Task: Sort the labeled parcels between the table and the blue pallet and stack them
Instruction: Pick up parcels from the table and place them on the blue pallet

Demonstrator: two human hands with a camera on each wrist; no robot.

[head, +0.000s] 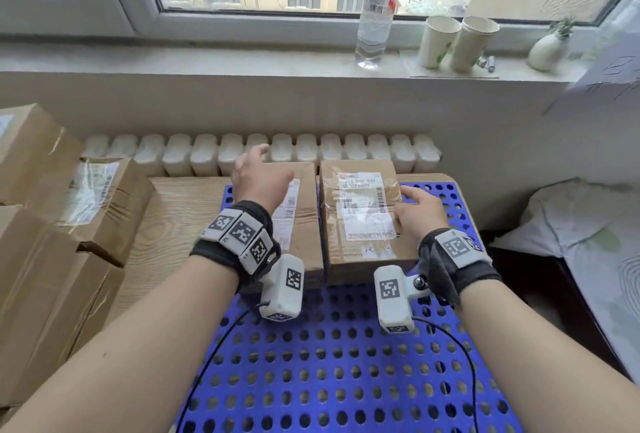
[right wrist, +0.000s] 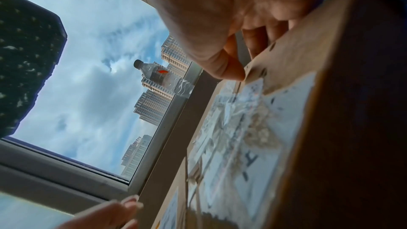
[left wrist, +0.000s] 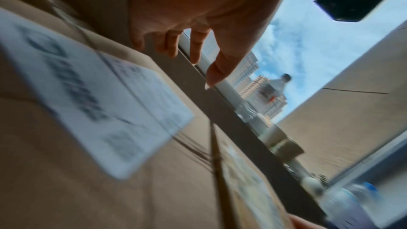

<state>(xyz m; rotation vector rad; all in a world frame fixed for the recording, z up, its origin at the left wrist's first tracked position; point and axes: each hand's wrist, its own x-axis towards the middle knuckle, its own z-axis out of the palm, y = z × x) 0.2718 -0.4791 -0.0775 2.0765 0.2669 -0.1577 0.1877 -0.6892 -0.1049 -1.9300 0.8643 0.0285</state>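
Right hand (head: 417, 213) grips the right parcel (head: 363, 221) at its side edge, long axis pointing away; left hand (head: 258, 178) hovers released above the left parcel (head: 299, 225).

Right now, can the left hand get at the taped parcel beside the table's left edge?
Probably yes. The left hand hovers open over a parcel on the blue pallet, holding nothing, and only bare wooden table lies between it and the taped parcel.
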